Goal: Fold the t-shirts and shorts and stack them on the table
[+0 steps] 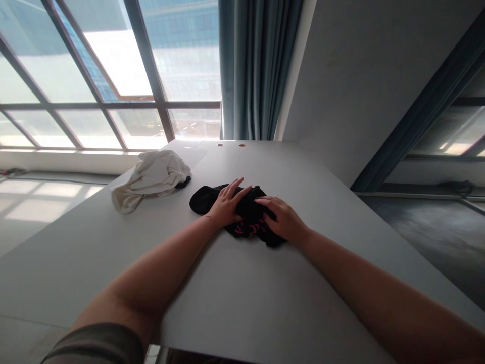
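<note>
A bunched black cloth item with a pink pattern [251,207] lies on the white table; its folds hide what kind of garment or bag it is. Fingers spread, my left hand [226,205] rests on top of its left-middle part. My right hand [285,218] touches its right side from above, the fingers stretched out over the fabric and the thumb lower down. Neither hand visibly grips the cloth. Farther left sits a crumpled white cloth [155,174] with a small black part [183,182] at its right edge.
The white table [242,293] reaches toward the window [113,60], with two small round holes near its far edge. A blue-grey curtain [257,65] hangs behind it. The wall [352,65] stands at the right, and floor shows on both sides.
</note>
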Demonstrator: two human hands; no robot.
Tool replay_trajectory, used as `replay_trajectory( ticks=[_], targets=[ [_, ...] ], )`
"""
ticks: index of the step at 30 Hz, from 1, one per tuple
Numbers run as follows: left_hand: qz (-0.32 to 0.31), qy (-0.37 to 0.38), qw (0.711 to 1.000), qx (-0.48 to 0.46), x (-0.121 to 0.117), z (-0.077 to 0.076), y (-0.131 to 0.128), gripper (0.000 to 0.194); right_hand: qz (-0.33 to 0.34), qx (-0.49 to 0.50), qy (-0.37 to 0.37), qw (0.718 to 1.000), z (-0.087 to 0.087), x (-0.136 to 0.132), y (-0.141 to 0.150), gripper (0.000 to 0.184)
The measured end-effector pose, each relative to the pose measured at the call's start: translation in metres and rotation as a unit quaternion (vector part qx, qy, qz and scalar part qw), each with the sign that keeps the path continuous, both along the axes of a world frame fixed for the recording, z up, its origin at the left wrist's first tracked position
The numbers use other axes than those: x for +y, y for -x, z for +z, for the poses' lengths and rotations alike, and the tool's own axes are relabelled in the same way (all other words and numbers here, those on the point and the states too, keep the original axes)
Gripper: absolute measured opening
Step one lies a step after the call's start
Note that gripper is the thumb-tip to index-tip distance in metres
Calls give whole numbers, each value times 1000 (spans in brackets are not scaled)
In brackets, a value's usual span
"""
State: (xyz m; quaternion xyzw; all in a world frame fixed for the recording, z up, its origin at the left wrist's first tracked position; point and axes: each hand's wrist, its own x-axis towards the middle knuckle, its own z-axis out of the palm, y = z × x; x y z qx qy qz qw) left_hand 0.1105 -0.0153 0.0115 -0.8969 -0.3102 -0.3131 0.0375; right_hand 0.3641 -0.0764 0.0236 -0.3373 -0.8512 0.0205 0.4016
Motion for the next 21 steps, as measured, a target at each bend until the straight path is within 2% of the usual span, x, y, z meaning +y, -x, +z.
replay_trajectory(
  ticks=[4, 8, 14, 18, 21],
  targets=[
    [-25, -13, 999, 15, -3, 6, 0, 75, 67, -12, -38, 997, 9, -12, 8, 38],
    [-37, -5, 999, 19, -1, 7, -1, 62, 108, 37, -17, 993, 7, -17, 8, 32],
    [-33, 21, 999, -3, 5, 1, -2, 63, 61, 115, 88, 988, -3, -7, 0, 42],
    [-11, 69, 997, -18, 8, -2, -2, 63, -16, 119, 149, 981, -10, 14, -10, 37],
    [7, 84, 996, 5, 7, -1, -3, 64, -44, 112, 213, 969, -17, 28, -19, 37]
  ],
)
